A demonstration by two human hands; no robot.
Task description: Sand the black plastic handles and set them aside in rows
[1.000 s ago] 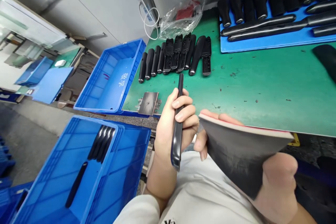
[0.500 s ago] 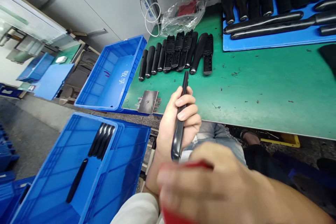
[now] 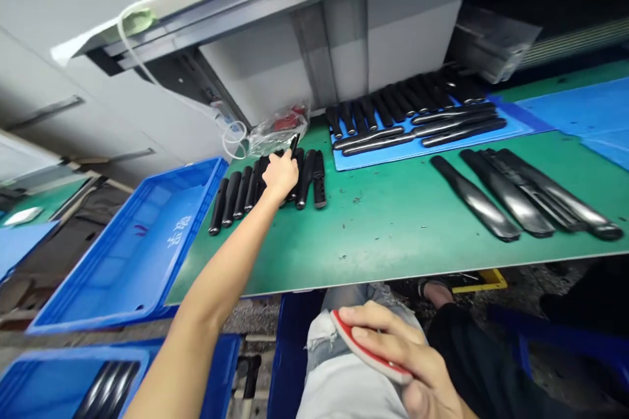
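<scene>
My left hand (image 3: 280, 175) is stretched out over a row of short black handle parts (image 3: 236, 195) on the green table (image 3: 383, 236). Its fingers are closed round a black handle piece (image 3: 293, 143) that sticks up above the row. My right hand (image 3: 393, 347) rests on my thigh near the bottom of the view. It is closed on a red-backed sanding pad (image 3: 366, 352), pressed flat against my jeans.
A blue mat (image 3: 422, 144) at the back holds more black handles, and several long black handles (image 3: 515, 193) lie at the right. A clear plastic bag (image 3: 275, 131) sits behind the row. Blue crates stand left of the table (image 3: 128, 255) and at the lower left (image 3: 73, 383).
My left hand has reached from near my lap out to the row of parts, carrying the black piece. My right hand has dropped to my thigh with the pad. The view has tilted up.
</scene>
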